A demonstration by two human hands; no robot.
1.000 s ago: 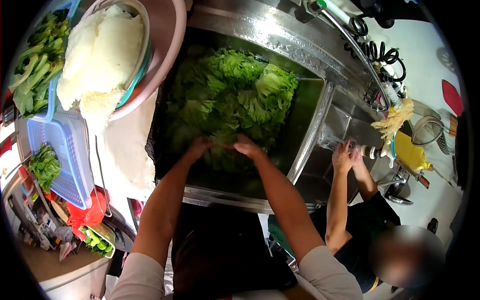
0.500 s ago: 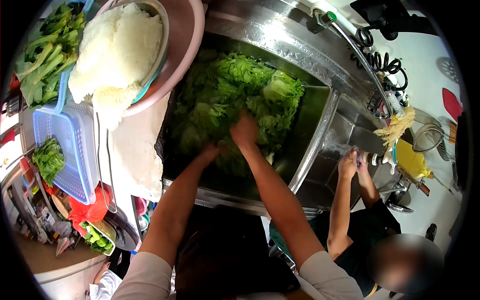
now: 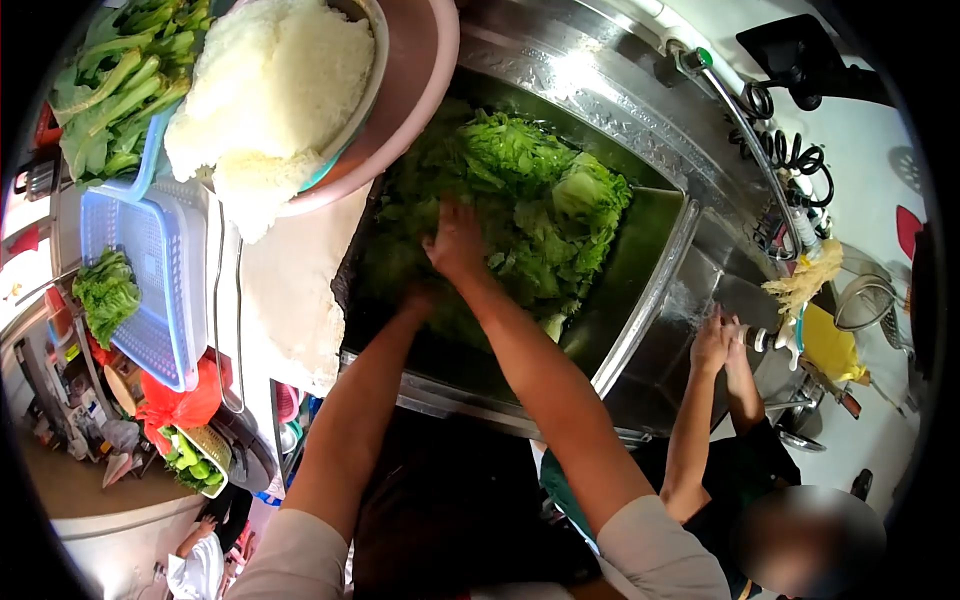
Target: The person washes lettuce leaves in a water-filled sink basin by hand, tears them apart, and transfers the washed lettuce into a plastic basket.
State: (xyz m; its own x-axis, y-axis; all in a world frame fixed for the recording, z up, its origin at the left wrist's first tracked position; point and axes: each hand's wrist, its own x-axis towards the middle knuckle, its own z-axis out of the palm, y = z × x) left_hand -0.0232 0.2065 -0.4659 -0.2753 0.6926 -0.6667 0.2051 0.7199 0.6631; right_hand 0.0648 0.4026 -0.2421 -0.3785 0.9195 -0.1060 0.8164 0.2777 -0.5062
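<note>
Green lettuce leaves [image 3: 525,160] float in a deep metal sink [image 3: 650,290] filled with water. My right hand [image 3: 457,243] is over the left part of the leaves, at the water's surface, with its fingers stretched forward and the thumb apart. Nothing shows in its grip. My left hand [image 3: 415,300] dips into the dark water near the sink's near left side; its fingers are under the surface and blurred, so what they touch is hidden.
At left stand a pink basin [image 3: 425,100], a heap of white, spongy-looking food [image 3: 280,85], and a blue basket [image 3: 140,300] holding a leafy green [image 3: 106,297]. A co-worker's hands [image 3: 715,340] work over the adjoining sink [image 3: 725,265], below a bent faucet [image 3: 750,130].
My right hand has moved left and away from me across the lettuce. My left hand has sunk deeper and shows less. The whole view has shifted slightly.
</note>
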